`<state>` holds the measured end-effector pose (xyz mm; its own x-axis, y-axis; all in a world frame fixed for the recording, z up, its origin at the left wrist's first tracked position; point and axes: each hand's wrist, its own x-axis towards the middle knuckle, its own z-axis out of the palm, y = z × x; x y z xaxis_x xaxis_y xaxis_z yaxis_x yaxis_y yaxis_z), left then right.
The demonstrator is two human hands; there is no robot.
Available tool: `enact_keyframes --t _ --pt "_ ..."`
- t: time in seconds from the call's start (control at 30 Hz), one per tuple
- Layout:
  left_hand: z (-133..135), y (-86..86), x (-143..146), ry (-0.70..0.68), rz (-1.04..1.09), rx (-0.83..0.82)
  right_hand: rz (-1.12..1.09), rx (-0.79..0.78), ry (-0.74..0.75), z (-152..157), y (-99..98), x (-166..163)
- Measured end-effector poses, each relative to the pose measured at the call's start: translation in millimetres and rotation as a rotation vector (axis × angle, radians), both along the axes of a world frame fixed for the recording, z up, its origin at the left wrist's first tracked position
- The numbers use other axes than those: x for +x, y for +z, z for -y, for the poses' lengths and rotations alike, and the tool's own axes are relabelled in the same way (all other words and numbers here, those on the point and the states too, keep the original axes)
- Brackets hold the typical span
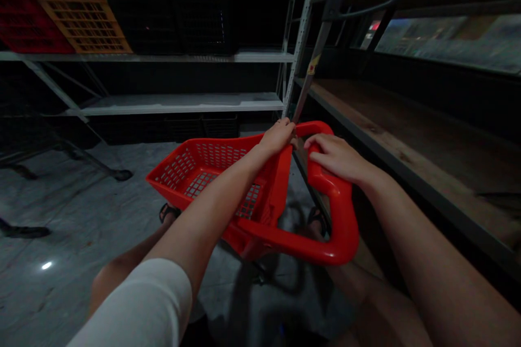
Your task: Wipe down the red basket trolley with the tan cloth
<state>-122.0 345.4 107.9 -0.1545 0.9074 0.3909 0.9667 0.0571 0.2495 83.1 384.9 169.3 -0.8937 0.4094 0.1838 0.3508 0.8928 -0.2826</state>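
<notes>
A red plastic shopping basket point(203, 171) with a perforated bottom and walls is tilted in front of me, its thick loop handle point(340, 227) curving toward me. My left hand point(278, 136) grips the far top of the basket's rim. My right hand point(336, 157) wraps over the right side of the handle. Nothing lies inside the basket. My knees and sandalled feet show beneath it.
Grey metal shelving point(183, 102) stands ahead, holding an orange crate point(83, 20) and a red crate point(24, 24) up left. A wooden shelf point(407, 135) with a metal upright point(303, 32) runs along my right. The floor point(61, 217) is pale concrete.
</notes>
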Motion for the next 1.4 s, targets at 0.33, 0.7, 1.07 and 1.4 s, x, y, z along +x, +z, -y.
enact_keyframes --t 0.33,0.7,1.07,1.4 --pt "84.0 1.8 49.8 -0.324 0.130 0.021 0.035 -0.006 0.052 -30.0 1.9 -6.1" --pt "216.9 16.7 124.6 -0.420 1.073 0.019 -0.178 0.009 0.059 86.3 11.7 53.2" --pt "204.7 -13.9 220.1 -0.143 0.055 0.422 -0.283 -0.536 -0.066 79.5 6.3 63.8" --pt "249.8 -90.4 102.0 0.089 -0.160 0.564 -0.326 -0.609 -0.008 94.8 4.8 55.2"
